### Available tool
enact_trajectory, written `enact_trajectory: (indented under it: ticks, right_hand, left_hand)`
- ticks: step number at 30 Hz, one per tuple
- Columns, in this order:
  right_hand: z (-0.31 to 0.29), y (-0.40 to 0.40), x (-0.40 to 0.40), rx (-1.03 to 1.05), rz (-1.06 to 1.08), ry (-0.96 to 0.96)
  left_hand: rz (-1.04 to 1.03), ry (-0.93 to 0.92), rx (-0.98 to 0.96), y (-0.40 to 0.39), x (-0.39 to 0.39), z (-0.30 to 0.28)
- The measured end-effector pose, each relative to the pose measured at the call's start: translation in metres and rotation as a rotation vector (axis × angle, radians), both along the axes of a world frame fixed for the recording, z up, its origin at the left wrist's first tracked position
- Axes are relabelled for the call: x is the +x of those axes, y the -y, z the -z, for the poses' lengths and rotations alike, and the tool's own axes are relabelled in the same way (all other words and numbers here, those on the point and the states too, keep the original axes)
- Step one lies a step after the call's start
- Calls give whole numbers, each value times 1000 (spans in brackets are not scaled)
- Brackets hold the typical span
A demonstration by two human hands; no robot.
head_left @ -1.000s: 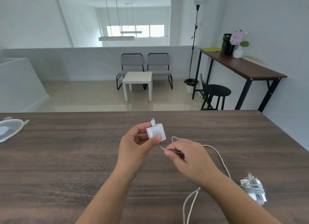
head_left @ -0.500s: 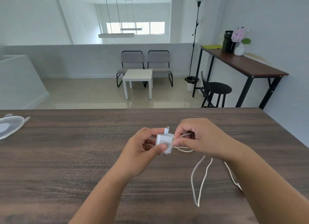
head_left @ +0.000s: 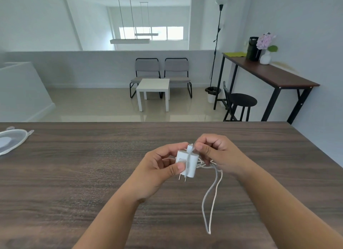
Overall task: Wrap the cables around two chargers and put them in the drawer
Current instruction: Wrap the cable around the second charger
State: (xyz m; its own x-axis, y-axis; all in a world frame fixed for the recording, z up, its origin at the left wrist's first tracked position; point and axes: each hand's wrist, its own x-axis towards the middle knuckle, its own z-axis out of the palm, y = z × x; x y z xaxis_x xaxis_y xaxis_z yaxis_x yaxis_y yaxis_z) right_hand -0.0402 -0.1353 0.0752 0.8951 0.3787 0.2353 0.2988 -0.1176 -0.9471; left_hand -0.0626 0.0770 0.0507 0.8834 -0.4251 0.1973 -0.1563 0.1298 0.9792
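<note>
Charger [head_left: 186, 163], white cube, held above the wooden table [head_left: 74, 174] at roughly centre frame, prongs pointing down toward 6 o'clock. Left hand [head_left: 157, 171] grips it, thumb pressed on the front face, fingers curled behind. Right hand [head_left: 217, 154] sits at 3 o'clock of the charger, touching it, fingertips pinching the cable [head_left: 213, 191] near the top edge by the connector.

Change vs a second ago: right hand was below the charger at 5 o'clock pulling cable; now it has swung up to the top, and one strand runs vertically down the front face. Several loops bunch at the charger's right side. Slack hanging at 5 o'clock is a shorter doubled loop than before.

Judgement: wrapping of this charger is well underway, more turns needed for the remaining slack. The other wrapped charger seen earlier is out of frame now. Drawer not in view. A clear lid-like object [head_left: 11, 141] lies at 9 o'clock on the table edge.
</note>
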Motion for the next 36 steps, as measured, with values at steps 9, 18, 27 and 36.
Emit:
enact_trajectory:
  ticks: [9,18,27,36]
  right_hand:
    - [22,-28,-19,155,193,-88]
    - [38,-25,-34,-195,232,49]
    - [72,-9,-36,-264,338,32]
    - [84,6,-39,586,446,-421]
  left_hand:
    - [-157,-144,-401,32,4,7]
    - [-180,-226,-457,30,12,7]
    - [-189,-283,-562,18,23,-6]
    - [-254,-308,-639,23,45,-16]
